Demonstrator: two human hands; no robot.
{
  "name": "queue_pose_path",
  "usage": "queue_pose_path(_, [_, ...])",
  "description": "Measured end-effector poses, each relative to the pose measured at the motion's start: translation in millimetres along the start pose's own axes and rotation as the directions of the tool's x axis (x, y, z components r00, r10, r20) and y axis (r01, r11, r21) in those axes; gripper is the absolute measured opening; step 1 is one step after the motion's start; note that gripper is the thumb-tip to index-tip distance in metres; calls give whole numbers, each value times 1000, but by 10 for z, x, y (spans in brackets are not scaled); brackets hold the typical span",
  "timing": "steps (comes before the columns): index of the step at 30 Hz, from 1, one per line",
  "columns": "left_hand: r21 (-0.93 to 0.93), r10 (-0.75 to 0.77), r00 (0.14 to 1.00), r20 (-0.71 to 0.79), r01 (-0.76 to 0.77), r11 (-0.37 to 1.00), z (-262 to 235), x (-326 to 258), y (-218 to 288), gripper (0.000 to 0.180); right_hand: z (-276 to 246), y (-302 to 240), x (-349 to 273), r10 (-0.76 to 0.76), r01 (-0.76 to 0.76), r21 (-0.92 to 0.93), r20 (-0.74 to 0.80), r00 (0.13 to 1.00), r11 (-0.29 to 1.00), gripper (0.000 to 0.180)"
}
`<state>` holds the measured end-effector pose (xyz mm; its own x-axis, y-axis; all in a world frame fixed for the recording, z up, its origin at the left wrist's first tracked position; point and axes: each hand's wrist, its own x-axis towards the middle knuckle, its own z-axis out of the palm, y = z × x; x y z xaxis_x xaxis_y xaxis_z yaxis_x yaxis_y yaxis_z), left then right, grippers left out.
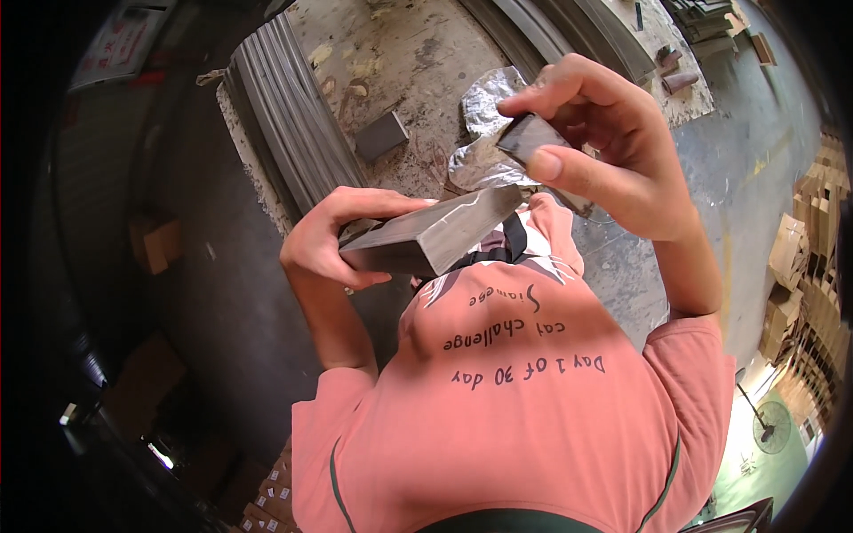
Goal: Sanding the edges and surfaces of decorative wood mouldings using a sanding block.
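My left hand [322, 235] grips one end of a grey rectangular block [444, 235], thumb below it and fingers over the top. A pale bent line runs along its upper face. Held above the block's far right end is a smaller dark flat-sided block [530, 138], pinched between the thumb and fingers of my right hand [613, 155]. A narrow gap seems to separate the two pieces. Behind them, crumpled silvery sheeting [484, 111] lies on the dirty worktable [400, 53]. Another grey block [382, 136] rests there, left of the sheeting.
Long grey strips [284, 115] are stacked along the table's left side, with more long strips [569, 35] at the back right. Small brown cylinders [680, 83] sit near the right edge. Stacked cardboard [804, 240] stands far right, a fan [769, 426] lower right, and a carton [162, 246] left.
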<state>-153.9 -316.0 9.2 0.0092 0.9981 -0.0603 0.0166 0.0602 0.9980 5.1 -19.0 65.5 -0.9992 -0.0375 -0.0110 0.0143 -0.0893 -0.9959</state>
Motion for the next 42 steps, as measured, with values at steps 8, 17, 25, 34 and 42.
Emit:
queue_pose_path(8, [-87,-91,985,-147,79,993,72,-14,-37,72,64,40,33,-136,102,-347,-74,988,932,22])
queue_pose_path(17, [-211,-250,937,-244,200,957,196,103,155,72,230,-20,60,-404,287,-576,-83,911,765,22])
queue_pose_path(25, [-31,-77,960,-269,71,997,242,48,65,81,193,14,13,-366,218,-485,-233,901,847,12])
queue_pose_path(34, [161,-86,910,-405,164,973,432,13,4,78,69,-19,15,-272,125,-578,-174,946,807,12])
queue_pose_path(42, [271,-12,909,-417,137,953,492,28,-55,79,32,145,10,-283,116,-643,-162,945,757,17])
